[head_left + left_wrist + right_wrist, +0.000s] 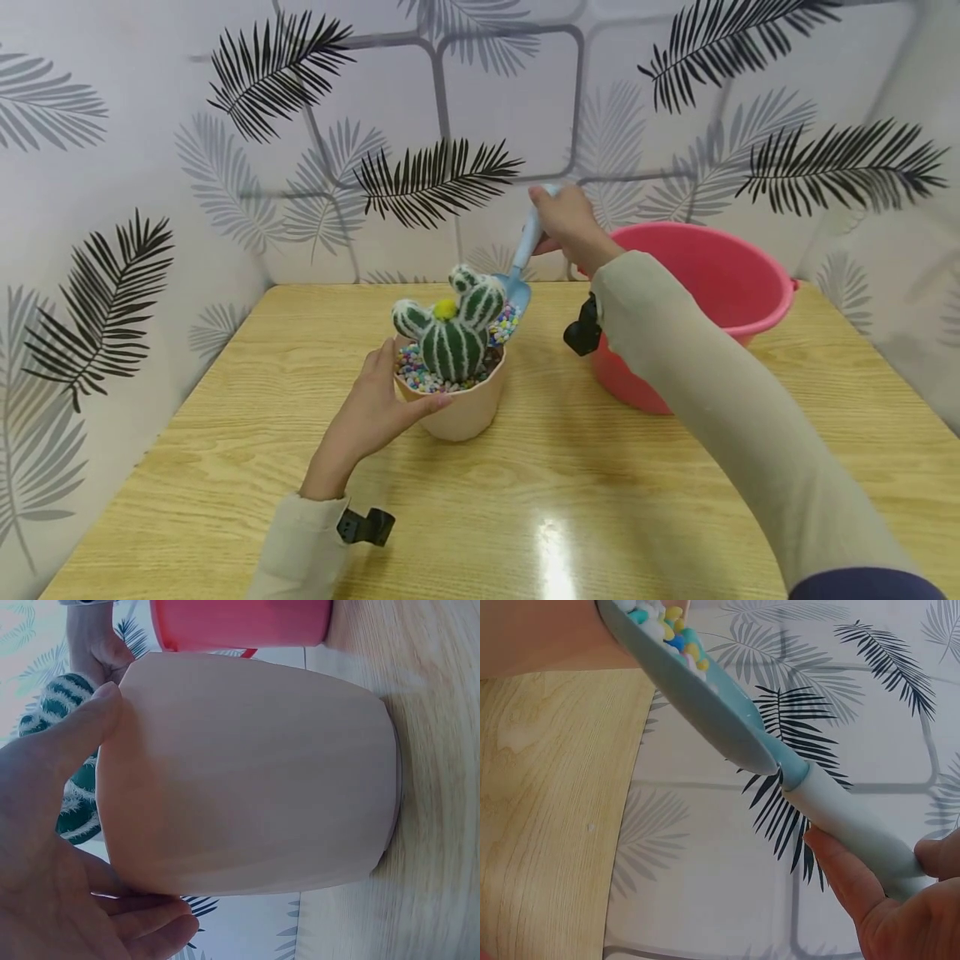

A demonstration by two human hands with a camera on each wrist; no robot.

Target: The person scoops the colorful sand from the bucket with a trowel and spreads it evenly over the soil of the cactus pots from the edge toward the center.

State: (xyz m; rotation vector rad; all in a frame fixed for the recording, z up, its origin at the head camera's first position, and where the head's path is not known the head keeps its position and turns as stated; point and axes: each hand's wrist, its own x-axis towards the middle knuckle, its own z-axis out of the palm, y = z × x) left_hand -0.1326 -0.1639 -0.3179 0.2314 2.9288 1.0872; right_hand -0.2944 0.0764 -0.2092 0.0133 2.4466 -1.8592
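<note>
A peach-coloured plant pot (462,414) stands on the table, holding a knitted green and white cactus (452,350) with a yellow tuft. Multicoloured pebbles (422,375) cover part of the soil around the cactus. My left hand (375,412) grips the pot's rim from the left, thumb along the near side, as the left wrist view also shows. Above and to the right, my right hand (567,218) holds a light blue hand trowel (527,242) by its handle. The trowel's blade (697,697) slants down over the pot's right rim, with coloured pebbles on it.
A large pink bucket (765,327) stands on the right of the wooden table (300,350), partly behind my right forearm. Its contents are hidden. A wall with a leaf pattern (510,100) rises behind the table.
</note>
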